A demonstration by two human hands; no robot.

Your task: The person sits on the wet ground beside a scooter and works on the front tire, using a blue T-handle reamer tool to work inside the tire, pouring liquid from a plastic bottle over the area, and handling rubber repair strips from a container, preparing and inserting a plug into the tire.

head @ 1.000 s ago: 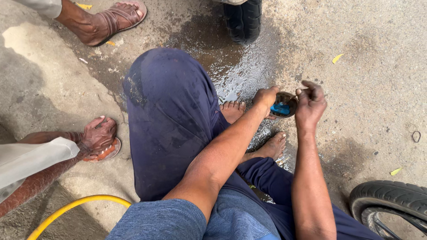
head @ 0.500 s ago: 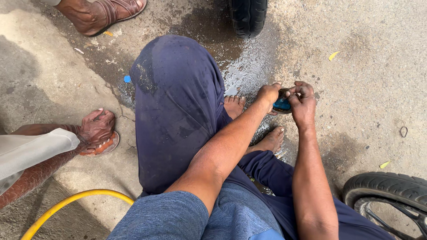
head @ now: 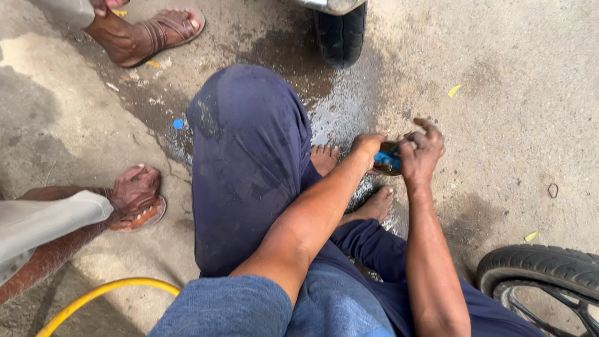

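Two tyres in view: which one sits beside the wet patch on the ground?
The upright black tyre at the top edge, just above the wet patch. The other tyre, bottom right, rests on dry ground.

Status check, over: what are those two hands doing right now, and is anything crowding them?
Left hand and right hand both grip a small blue-and-dark object. Held low over wet ground. Bare feet just below; tyre beyond.
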